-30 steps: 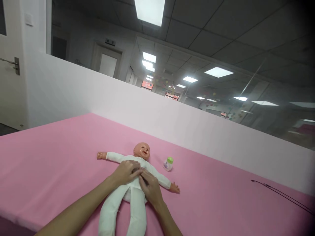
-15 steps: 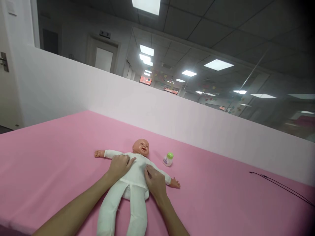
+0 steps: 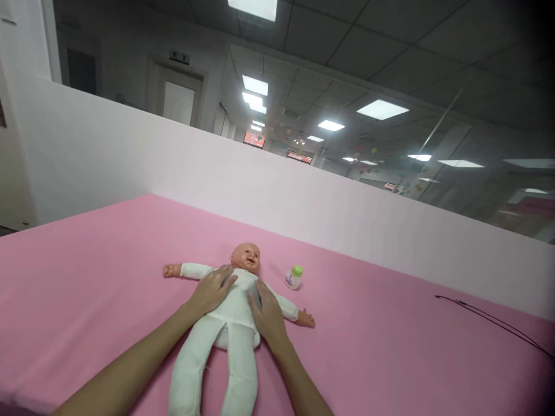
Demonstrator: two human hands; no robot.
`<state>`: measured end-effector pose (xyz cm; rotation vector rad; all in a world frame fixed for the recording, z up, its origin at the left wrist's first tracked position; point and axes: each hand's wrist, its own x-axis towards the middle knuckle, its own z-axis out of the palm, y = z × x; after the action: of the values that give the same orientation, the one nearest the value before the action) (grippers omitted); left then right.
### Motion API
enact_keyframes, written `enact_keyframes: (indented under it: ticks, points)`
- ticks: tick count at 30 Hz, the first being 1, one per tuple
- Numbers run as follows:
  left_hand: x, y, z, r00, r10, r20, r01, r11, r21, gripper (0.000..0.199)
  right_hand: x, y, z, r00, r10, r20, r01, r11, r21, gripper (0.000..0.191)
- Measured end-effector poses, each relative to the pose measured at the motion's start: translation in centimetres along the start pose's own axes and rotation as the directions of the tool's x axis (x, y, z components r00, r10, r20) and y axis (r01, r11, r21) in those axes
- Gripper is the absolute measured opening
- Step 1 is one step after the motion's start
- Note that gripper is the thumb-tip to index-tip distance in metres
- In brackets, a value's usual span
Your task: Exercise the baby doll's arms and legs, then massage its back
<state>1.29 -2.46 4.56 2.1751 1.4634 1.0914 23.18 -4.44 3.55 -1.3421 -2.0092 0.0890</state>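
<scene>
A baby doll with a white cloth body [image 3: 234, 300] lies on its back, its head toward the wall and both arms spread. My left hand [image 3: 213, 290] rests flat on the left side of its chest, thumb apart from the fingers. On the right side of the chest lies my right hand [image 3: 267, 312], its fingers stretched toward the doll's shoulder and the thumb apart. Neither hand grips anything. Beyond the doll's right-hand arm in view stands a small clear bottle [image 3: 293, 279] with a green cap.
The doll lies on a pink-covered table [image 3: 373, 346]. A low white wall [image 3: 260, 190] runs along its back edge, with glass above. A thin black cable [image 3: 494, 320] lies at the far right.
Both hands have flattened on the doll's chest. The fingers of my right hand, curled before, now stretch upward toward the shoulder. The view has shifted slightly.
</scene>
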Motion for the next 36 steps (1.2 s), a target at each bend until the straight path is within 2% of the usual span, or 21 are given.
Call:
enact_keyframes:
  ticks: [2, 4, 6, 8, 10, 11, 13, 15, 17, 19, 21, 22, 24, 27, 29, 31, 33, 36]
  points:
    - [-0.1, 0.3, -0.3, 0.995, -0.087, -0.055, 0.094, 0.988, 0.122, 0.049, -0.1, -0.1, -0.4, 1.0, 0.015, -0.027, -0.017, 0.999, -0.051, 0.039]
    - [-0.3, 0.7, -0.7, 0.994, -0.081, -0.072, 0.094, 0.973, 0.21, 0.05, -0.3, -0.5, -0.9, 0.998, -0.053, -0.027, 0.052, 0.997, -0.057, 0.034]
    - [-0.6, 1.0, -1.0, 0.999, 0.023, -0.029, -0.016, 0.979, 0.205, 0.053, -0.5, -1.0, -1.4, 0.984, -0.181, -0.004, 0.181, 0.984, -0.002, 0.033]
    - [-0.8, 1.2, -1.1, 0.985, 0.169, 0.029, -0.171, 0.98, 0.105, 0.052, -0.6, -1.5, -1.6, 0.959, -0.283, 0.035, 0.279, 0.957, 0.084, 0.034]
    - [-0.9, 1.1, -0.9, 0.961, 0.272, 0.04, -0.271, 0.962, -0.019, 0.047, -0.6, -1.8, -1.4, 0.947, -0.308, 0.087, 0.293, 0.944, 0.149, 0.037]
    - [-0.8, 1.1, -0.8, 0.957, 0.288, 0.027, -0.286, 0.956, -0.069, 0.043, -0.6, -1.8, -1.2, 0.949, -0.295, 0.112, 0.275, 0.948, 0.161, 0.04]
    - [-0.7, 0.8, -0.5, 0.967, 0.254, 0.001, -0.252, 0.959, -0.127, 0.04, -0.5, -1.5, -0.7, 0.964, -0.23, 0.134, 0.21, 0.967, 0.145, 0.045]
    - [-0.5, 0.6, -0.3, 0.987, 0.162, -0.02, -0.163, 0.98, -0.113, 0.041, -0.4, -1.1, -0.3, 0.984, -0.139, 0.112, 0.129, 0.987, 0.097, 0.05]
    - [-0.3, 0.4, -0.3, 0.997, 0.056, -0.057, -0.057, 0.998, -0.012, 0.042, -0.2, -0.7, -0.1, 0.997, -0.048, 0.06, 0.046, 0.998, 0.037, 0.051]
    - [-0.2, 0.3, -0.4, 0.993, -0.033, -0.111, 0.05, 0.986, 0.156, 0.045, -0.2, -0.5, -0.2, 1.0, -0.002, 0.011, 0.003, 1.0, -0.024, 0.045]
    - [-0.3, 0.1, -0.5, 0.985, -0.067, -0.158, 0.112, 0.947, 0.301, 0.052, -0.3, -0.6, -0.7, 0.999, -0.027, -0.024, 0.026, 0.998, -0.061, 0.035]
    - [-0.3, 0.1, -0.6, 0.984, -0.045, -0.17, 0.101, 0.935, 0.339, 0.057, -0.3, -0.8, -1.0, 0.997, -0.065, -0.035, 0.063, 0.996, -0.058, 0.034]
    - [-0.4, 0.0, -0.7, 0.984, 0.083, -0.158, -0.023, 0.937, 0.348, 0.063, -0.5, -1.2, -1.5, 0.984, -0.175, -0.047, 0.175, 0.985, -0.005, 0.033]
    - [-0.6, 0.0, -0.8, 0.946, 0.313, -0.083, -0.288, 0.93, 0.231, 0.059, -0.8, -1.9, -1.8, 0.945, -0.326, -0.008, 0.325, 0.938, 0.123, 0.03]
    - [-0.6, 0.1, -0.8, 0.936, 0.35, -0.036, -0.343, 0.931, 0.124, 0.049, -0.7, -2.2, -1.6, 0.933, -0.354, 0.064, 0.339, 0.925, 0.172, 0.034]
    - [-0.5, 0.2, -0.8, 0.959, 0.283, -0.006, -0.282, 0.959, 0.04, 0.042, -0.5, -2.1, -1.3, 0.95, -0.288, 0.12, 0.268, 0.95, 0.159, 0.041]
    - [-0.4, 0.2, -0.7, 0.986, 0.166, 0.014, -0.166, 0.986, -0.007, 0.044, -0.2, -1.7, -1.1, 0.979, -0.155, 0.132, 0.142, 0.984, 0.104, 0.044]
    - [-0.3, 0.2, -0.4, 1.0, 0.01, 0.012, -0.01, 0.999, 0.033, 0.048, 0.1, -0.9, -1.5, 0.994, 0.048, 0.1, -0.047, 0.999, -0.007, 0.046]
